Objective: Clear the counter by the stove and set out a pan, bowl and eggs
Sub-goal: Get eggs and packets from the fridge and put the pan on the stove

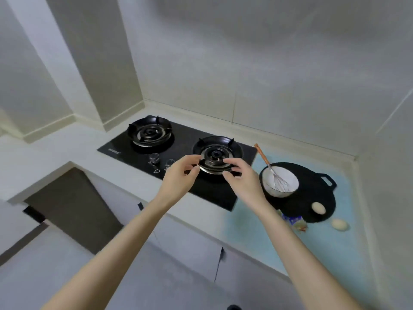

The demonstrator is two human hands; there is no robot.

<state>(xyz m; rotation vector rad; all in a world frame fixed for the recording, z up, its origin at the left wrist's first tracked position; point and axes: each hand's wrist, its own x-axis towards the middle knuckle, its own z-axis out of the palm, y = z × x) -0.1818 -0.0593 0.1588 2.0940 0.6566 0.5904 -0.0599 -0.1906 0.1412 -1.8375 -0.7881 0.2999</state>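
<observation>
The left hand (178, 176) and right hand (243, 179) hover over the stove (185, 139), fingers loosely curled, holding nothing. Right of the stove lies the pan (312, 193), carrying the bowl (287, 174), a whisk (271, 170) and 1 egg (318, 208); a 2nd egg (339, 224) sits just beside it

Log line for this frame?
left hand, right hand: over right burner | bowl with whisk: on pan | egg: on pan | egg: on mat

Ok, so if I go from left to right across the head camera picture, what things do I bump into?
left burner → left hand → right hand → white bowl → first egg → second egg
</observation>
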